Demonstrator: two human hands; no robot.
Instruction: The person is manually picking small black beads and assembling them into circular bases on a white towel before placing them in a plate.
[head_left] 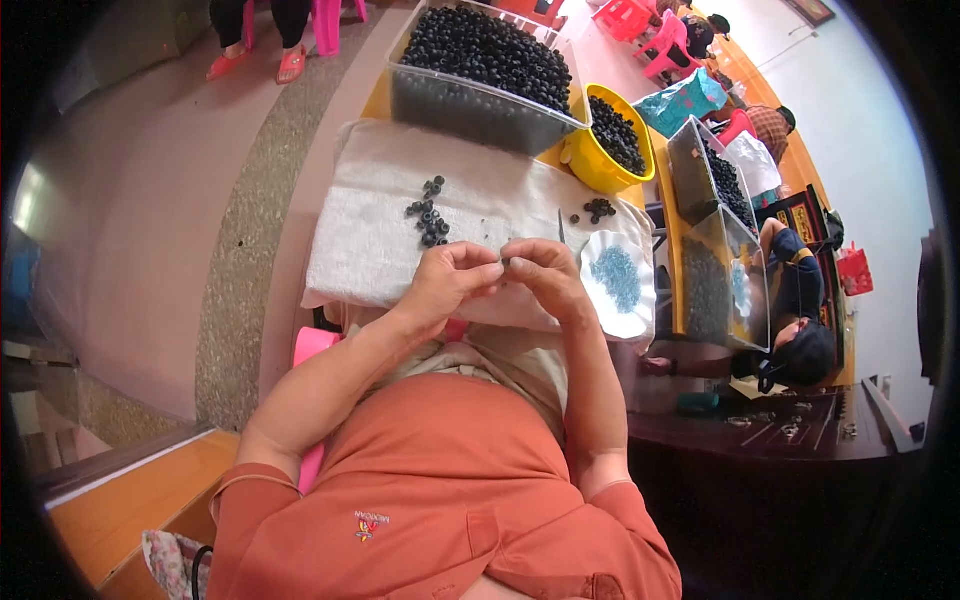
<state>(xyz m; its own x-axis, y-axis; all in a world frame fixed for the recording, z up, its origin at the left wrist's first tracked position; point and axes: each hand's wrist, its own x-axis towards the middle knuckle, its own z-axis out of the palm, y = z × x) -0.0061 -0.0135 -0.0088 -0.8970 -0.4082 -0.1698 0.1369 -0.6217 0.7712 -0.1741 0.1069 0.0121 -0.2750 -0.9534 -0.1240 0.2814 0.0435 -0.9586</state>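
Observation:
My left hand and my right hand meet above the near part of a white cloth, thumbs and fingertips pinched together. Between the fingertips shows a bit of a small black part, mostly covered by them. Beyond my left hand lies a loose cluster of small black round parts. A smaller group of black parts rests past my right hand. Close by is a thin pointed tool, perhaps tweezers. Right of my right hand, a white wavy-edged dish holds tiny bluish clear pieces.
A large clear bin full of black parts stands at the far edge, beside a yellow basin of the same. More clear bins sit to the right. A person in dark clothes works there. Pink stools stand far off.

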